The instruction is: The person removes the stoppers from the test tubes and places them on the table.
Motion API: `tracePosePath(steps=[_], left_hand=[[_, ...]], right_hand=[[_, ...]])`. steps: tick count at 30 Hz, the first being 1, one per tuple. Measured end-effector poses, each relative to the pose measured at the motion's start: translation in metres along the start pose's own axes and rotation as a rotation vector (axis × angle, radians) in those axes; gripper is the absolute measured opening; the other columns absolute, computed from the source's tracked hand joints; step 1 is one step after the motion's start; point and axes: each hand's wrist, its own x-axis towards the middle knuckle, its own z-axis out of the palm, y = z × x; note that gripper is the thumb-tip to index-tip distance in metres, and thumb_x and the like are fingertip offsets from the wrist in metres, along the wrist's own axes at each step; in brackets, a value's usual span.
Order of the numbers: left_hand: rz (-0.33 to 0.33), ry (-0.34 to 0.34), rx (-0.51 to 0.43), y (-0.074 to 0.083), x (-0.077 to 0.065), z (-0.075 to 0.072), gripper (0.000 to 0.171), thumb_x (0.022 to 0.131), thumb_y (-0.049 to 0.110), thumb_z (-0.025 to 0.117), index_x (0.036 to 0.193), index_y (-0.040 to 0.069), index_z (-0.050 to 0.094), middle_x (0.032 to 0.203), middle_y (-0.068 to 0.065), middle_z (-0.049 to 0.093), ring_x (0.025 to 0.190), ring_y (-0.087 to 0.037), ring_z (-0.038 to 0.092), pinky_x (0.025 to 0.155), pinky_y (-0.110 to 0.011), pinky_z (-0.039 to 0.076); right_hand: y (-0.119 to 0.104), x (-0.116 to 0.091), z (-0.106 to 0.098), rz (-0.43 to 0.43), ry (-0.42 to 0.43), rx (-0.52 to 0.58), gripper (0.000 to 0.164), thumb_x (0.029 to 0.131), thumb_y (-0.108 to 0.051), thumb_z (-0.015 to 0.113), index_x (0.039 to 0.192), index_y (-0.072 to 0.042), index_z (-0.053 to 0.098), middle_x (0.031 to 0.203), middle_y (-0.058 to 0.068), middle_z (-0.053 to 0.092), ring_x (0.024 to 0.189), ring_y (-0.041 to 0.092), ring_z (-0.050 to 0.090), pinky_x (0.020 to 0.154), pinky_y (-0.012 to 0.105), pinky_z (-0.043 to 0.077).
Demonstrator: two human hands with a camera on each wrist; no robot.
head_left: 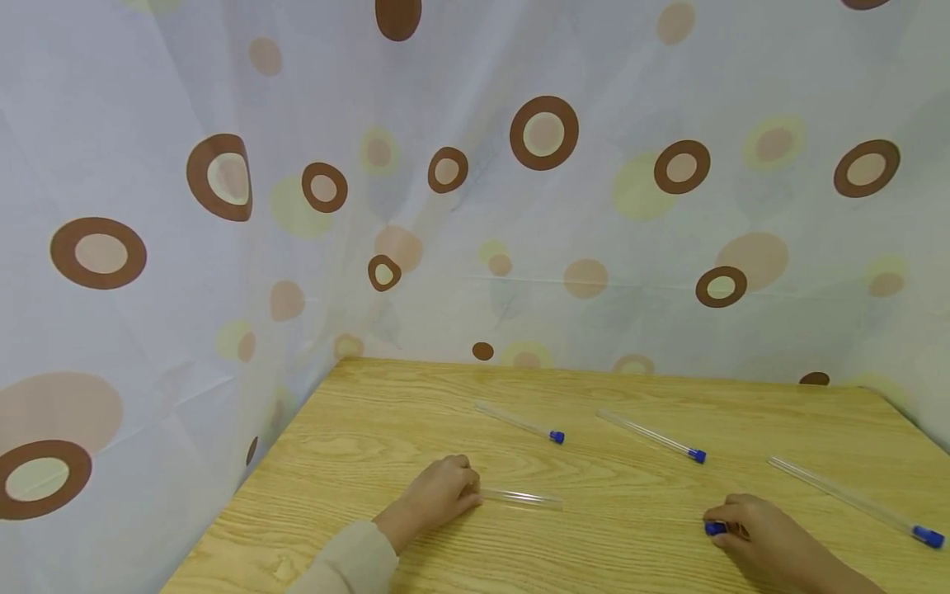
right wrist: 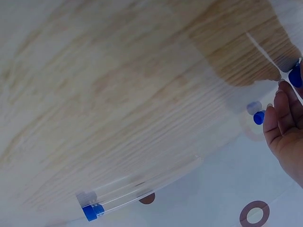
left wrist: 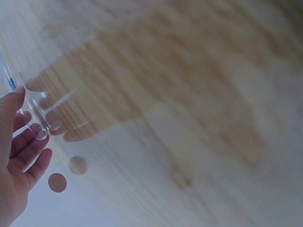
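On the wooden table [head_left: 371,429], the left hand [head_left: 438,493] is curling its fingers around one end of a clear plastic tube [head_left: 523,498] that is lying flat near the front edge, its open end pointing right. In the left wrist view the fingertips [left wrist: 35,137] are closing on the tube's rim. The right hand [head_left: 757,532] is sitting near the right front, pinching a small blue cap [head_left: 716,529] between curled fingers; the right wrist view is showing that cap [right wrist: 296,75] at the fingertips.

Judging from this, the tube in hand is lying uncapped and its cap is well apart from it, so the two are yet to be brought together. Three other tubes are lying farther back and to the right, each already wearing a blue cap: a far-middle capped tube [head_left: 519,421], a second capped tube [head_left: 653,436] to its right, and a long capped tube [head_left: 853,501] at the right edge. So most of the work appears done, with one tube left. A spotted curtain [head_left: 223,177] is hanging behind the table.
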Motion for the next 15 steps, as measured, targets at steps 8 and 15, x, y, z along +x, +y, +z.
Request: tracePosePath(steps=[8, 15], left_hand=[[-0.007, -0.005, -0.010, -0.001, 0.000, 0.002, 0.016, 0.084, 0.025, 0.067, 0.081, 0.009, 0.070, 0.075, 0.005, 0.056, 0.063, 0.002, 0.041, 0.056, -0.009, 0.041], [-0.058, 0.024, 0.017, -0.002, 0.002, 0.000, 0.032, 0.088, 0.035, 0.062, 0.091, 0.004, 0.070, 0.085, -0.003, 0.065, 0.074, -0.010, 0.059, 0.067, -0.018, 0.053]], right_hand=[[-0.004, 0.000, -0.001, 0.032, 0.014, 0.037, 0.038, 0.090, -0.025, 0.060, 0.106, 0.009, 0.063, 0.077, -0.005, 0.053, 0.062, -0.006, 0.037, 0.049, 0.019, 0.037], [-0.014, 0.006, 0.001, 0.078, 0.146, -0.075, 0.038, 0.089, -0.027, 0.060, 0.109, 0.006, 0.064, 0.088, 0.001, 0.059, 0.069, -0.001, 0.047, 0.054, 0.020, 0.044]])
